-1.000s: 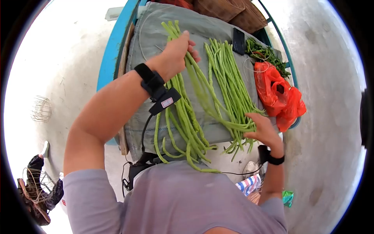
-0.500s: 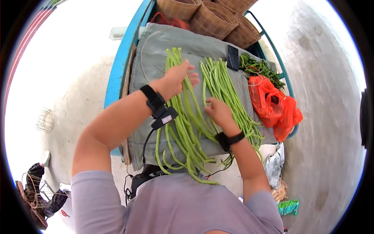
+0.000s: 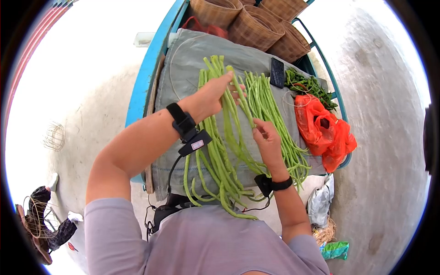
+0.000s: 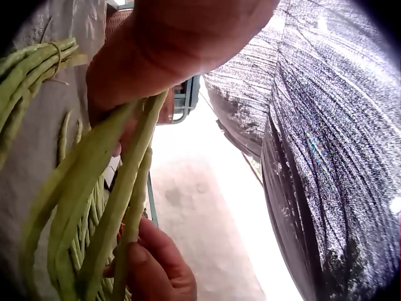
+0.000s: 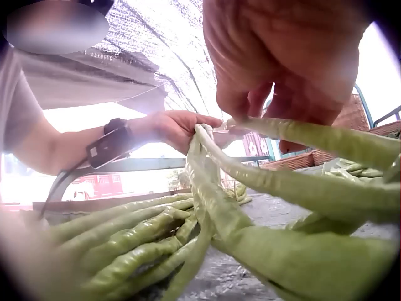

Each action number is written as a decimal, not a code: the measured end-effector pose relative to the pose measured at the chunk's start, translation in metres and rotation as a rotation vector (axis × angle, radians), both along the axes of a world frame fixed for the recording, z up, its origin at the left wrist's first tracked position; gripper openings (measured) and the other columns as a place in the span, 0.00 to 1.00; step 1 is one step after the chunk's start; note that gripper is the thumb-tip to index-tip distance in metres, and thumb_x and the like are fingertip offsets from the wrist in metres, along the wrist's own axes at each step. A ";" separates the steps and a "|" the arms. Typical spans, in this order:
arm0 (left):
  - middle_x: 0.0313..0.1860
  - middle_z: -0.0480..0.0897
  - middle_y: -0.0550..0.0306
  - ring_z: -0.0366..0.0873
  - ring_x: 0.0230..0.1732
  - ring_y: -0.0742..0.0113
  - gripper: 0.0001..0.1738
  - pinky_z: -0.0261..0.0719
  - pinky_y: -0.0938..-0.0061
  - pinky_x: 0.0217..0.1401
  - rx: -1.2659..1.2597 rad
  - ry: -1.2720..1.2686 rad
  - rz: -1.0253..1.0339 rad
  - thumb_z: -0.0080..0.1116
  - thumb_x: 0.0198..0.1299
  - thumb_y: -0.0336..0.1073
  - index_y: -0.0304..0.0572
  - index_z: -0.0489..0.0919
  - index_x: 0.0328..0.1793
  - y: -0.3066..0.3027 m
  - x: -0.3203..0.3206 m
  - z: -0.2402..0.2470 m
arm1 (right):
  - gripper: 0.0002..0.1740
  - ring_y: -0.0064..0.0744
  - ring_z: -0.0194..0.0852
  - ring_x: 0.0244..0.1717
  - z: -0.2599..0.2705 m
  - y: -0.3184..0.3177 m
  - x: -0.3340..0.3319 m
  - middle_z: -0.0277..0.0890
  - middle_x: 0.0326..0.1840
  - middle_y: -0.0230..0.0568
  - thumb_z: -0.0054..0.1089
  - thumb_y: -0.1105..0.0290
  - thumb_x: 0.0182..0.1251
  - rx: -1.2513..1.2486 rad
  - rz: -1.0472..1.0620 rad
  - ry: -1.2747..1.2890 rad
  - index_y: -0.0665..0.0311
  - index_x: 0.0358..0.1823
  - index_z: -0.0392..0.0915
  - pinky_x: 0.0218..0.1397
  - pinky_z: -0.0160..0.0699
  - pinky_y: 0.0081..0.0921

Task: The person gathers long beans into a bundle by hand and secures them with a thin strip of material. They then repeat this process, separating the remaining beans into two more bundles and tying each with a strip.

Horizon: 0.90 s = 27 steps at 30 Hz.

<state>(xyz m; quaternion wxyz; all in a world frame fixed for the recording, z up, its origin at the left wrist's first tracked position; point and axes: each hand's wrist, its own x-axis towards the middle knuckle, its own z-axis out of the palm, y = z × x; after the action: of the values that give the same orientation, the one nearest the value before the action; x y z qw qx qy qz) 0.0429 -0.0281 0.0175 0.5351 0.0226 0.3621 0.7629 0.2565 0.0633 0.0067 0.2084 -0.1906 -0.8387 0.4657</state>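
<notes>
Standing over the cart (image 3: 149, 68), I see its bed covered by a grey cloth (image 3: 183, 64), laid, I judge, to keep produce off the boards. Woven baskets (image 3: 256, 27) crowd the far end, and red bags (image 3: 325, 128) slump at the right edge just beside some greens (image 3: 311, 87), all off to the side of where I work. Two heaps of long pods lie lengthwise on the cloth with a lane between them: the left pile (image 3: 220, 160), whose tails droop over the near edge, and the right pile (image 3: 275, 110). Above that lane I hold a few beans (image 3: 242, 101), lifted clear of both heaps, probably so they do not tangle with the rest. My left hand (image 3: 214, 95) is curled round their far ends, gathering the tips together; the left wrist view shows the pods running out from under its fingers (image 4: 119, 81). My right hand (image 3: 268, 140) pinches the same pods further along, thumb and fingertips closed on them, which draws them straight between the two grips. A dark phone (image 3: 277, 72) lies flat on the cloth past the right pile.
</notes>
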 end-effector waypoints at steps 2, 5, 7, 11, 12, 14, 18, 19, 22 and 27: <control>0.55 0.79 0.43 0.79 0.55 0.49 0.20 0.80 0.54 0.56 0.014 0.041 -0.030 0.42 0.75 0.47 0.42 0.66 0.64 -0.003 0.005 0.008 | 0.16 0.18 0.67 0.35 0.004 -0.002 -0.006 0.67 0.35 0.30 0.58 0.79 0.65 -0.021 -0.038 0.014 0.65 0.54 0.78 0.40 0.69 0.18; 0.57 0.78 0.42 0.78 0.57 0.50 0.24 0.79 0.56 0.58 0.077 0.042 -0.068 0.41 0.75 0.48 0.39 0.65 0.67 -0.005 0.010 0.015 | 0.17 0.20 0.68 0.34 0.007 -0.010 -0.016 0.67 0.35 0.31 0.57 0.80 0.64 0.067 -0.003 0.075 0.65 0.54 0.79 0.39 0.70 0.18; 0.58 0.78 0.43 0.78 0.58 0.51 0.25 0.79 0.57 0.58 0.101 0.030 -0.077 0.41 0.75 0.49 0.39 0.64 0.68 -0.005 0.011 0.018 | 0.17 0.21 0.69 0.34 0.003 -0.010 -0.018 0.68 0.35 0.32 0.58 0.81 0.63 0.071 0.002 0.077 0.65 0.54 0.79 0.39 0.71 0.19; 0.52 0.80 0.46 0.79 0.56 0.53 0.25 0.80 0.59 0.57 0.105 0.020 -0.097 0.43 0.74 0.50 0.37 0.69 0.65 -0.002 0.010 0.016 | 0.18 0.23 0.70 0.34 -0.004 -0.011 -0.021 0.70 0.36 0.34 0.58 0.82 0.62 0.095 0.004 0.086 0.65 0.54 0.79 0.39 0.71 0.19; 0.49 0.81 0.48 0.80 0.52 0.54 0.23 0.80 0.61 0.56 0.097 0.027 -0.093 0.44 0.74 0.49 0.37 0.71 0.62 -0.002 0.010 0.015 | 0.18 0.23 0.70 0.34 -0.003 -0.012 -0.021 0.70 0.36 0.34 0.58 0.83 0.62 0.123 0.012 0.088 0.65 0.54 0.79 0.39 0.71 0.19; 0.41 0.81 0.52 0.81 0.46 0.57 0.20 0.81 0.63 0.52 0.080 0.041 -0.086 0.48 0.73 0.46 0.37 0.75 0.57 -0.004 0.008 0.014 | 0.19 0.23 0.70 0.34 0.001 -0.013 -0.023 0.70 0.35 0.34 0.58 0.83 0.62 0.178 0.026 0.089 0.66 0.54 0.79 0.38 0.72 0.20; 0.31 0.79 0.59 0.77 0.34 0.64 0.12 0.81 0.67 0.44 0.088 0.041 -0.089 0.55 0.69 0.40 0.38 0.77 0.49 0.000 0.002 -0.003 | 0.16 0.25 0.72 0.36 -0.001 -0.008 -0.023 0.71 0.36 0.35 0.59 0.77 0.65 0.039 0.067 0.032 0.63 0.54 0.79 0.39 0.72 0.23; 0.31 0.78 0.60 0.76 0.33 0.65 0.11 0.80 0.68 0.43 0.073 0.011 -0.075 0.55 0.69 0.38 0.38 0.77 0.48 0.000 0.001 -0.006 | 0.15 0.26 0.73 0.36 -0.006 0.001 -0.021 0.71 0.36 0.36 0.59 0.75 0.65 -0.014 0.074 0.025 0.62 0.54 0.80 0.39 0.73 0.25; 0.30 0.77 0.61 0.76 0.32 0.66 0.09 0.80 0.67 0.41 -0.037 -0.041 0.005 0.56 0.68 0.38 0.40 0.76 0.43 0.000 0.001 -0.012 | 0.16 0.33 0.77 0.41 -0.012 0.027 -0.018 0.74 0.38 0.40 0.61 0.67 0.65 0.163 -0.029 -0.119 0.60 0.54 0.79 0.41 0.75 0.31; 0.32 0.77 0.58 0.77 0.35 0.64 0.11 0.81 0.66 0.41 -0.185 -0.043 0.102 0.55 0.69 0.41 0.41 0.74 0.40 0.003 0.002 -0.017 | 0.16 0.44 0.78 0.46 -0.042 0.043 -0.023 0.77 0.42 0.42 0.63 0.62 0.61 0.817 -0.159 -0.546 0.58 0.48 0.76 0.42 0.78 0.40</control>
<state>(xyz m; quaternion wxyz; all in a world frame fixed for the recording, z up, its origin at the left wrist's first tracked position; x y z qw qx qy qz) 0.0452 -0.0255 0.0003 0.5031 -0.0615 0.4202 0.7526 0.2337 0.1062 -0.0352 0.0738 -0.2717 -0.9594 0.0150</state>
